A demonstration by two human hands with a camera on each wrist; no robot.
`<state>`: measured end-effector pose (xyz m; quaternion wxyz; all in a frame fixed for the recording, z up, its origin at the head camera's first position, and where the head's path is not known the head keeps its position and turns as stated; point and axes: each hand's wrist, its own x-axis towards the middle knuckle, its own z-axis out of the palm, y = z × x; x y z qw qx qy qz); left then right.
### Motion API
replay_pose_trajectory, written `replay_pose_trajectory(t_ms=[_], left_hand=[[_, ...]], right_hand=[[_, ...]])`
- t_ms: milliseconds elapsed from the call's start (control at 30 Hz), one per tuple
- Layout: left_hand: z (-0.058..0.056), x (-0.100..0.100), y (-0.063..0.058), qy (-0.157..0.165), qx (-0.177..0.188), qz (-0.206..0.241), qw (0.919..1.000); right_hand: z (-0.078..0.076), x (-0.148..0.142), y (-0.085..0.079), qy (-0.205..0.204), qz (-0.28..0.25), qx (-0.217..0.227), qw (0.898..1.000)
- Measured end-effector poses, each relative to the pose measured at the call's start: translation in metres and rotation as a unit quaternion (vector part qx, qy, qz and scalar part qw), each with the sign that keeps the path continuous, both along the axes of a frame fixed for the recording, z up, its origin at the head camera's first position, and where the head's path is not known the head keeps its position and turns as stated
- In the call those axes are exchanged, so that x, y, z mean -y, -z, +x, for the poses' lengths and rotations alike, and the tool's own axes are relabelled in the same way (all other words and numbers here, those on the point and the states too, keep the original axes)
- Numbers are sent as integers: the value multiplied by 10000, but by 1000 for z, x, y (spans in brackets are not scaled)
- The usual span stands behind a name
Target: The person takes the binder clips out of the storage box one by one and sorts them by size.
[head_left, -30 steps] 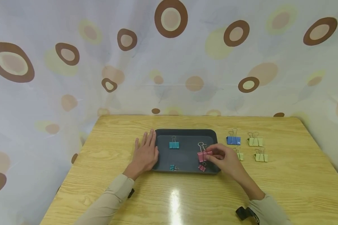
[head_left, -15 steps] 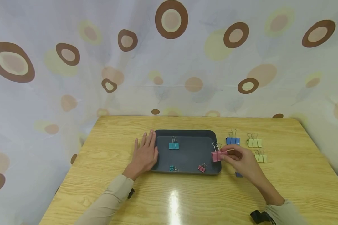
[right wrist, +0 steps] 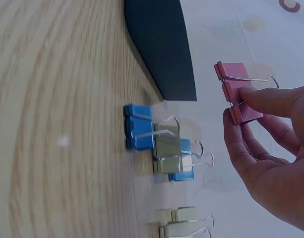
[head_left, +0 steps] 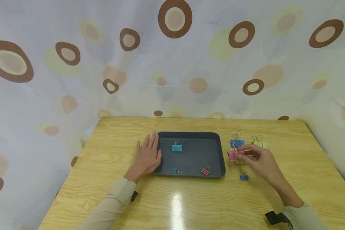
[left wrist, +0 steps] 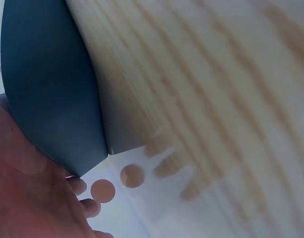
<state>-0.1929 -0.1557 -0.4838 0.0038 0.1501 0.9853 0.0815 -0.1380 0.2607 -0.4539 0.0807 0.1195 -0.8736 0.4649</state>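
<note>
My right hand pinches a pink binder clip between thumb and fingers, above the table to the right of the dark tray. The right wrist view shows the same pink binder clip raised off the table, its wire handles up. With fingers straight, my left hand rests against the tray's left side. Inside the tray are a large teal binder clip, a small teal one near the front wall and a small pink binder clip.
Right of the tray stand a large blue binder clip, a small blue binder clip and several pale yellow clips, partly hidden by my right hand. The wooden table meets a patterned cloth at the back.
My right hand has carried the pink binder clip rightward, out from over the tray to above the table. The small blue clip has come into view. My left hand has stayed put.
</note>
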Motion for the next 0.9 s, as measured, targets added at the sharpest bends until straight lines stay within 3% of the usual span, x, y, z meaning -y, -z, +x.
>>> replay_pose_trajectory(t_ms=[267,900], left_hand=[[1,0,2,-31,-111,6,9999],[4,1,-2,48,-182,246,9995]], right_hand=[[-4,-20,-1,201,90,-18,9998],[-13,-85,-10,553,-581,490,9956]])
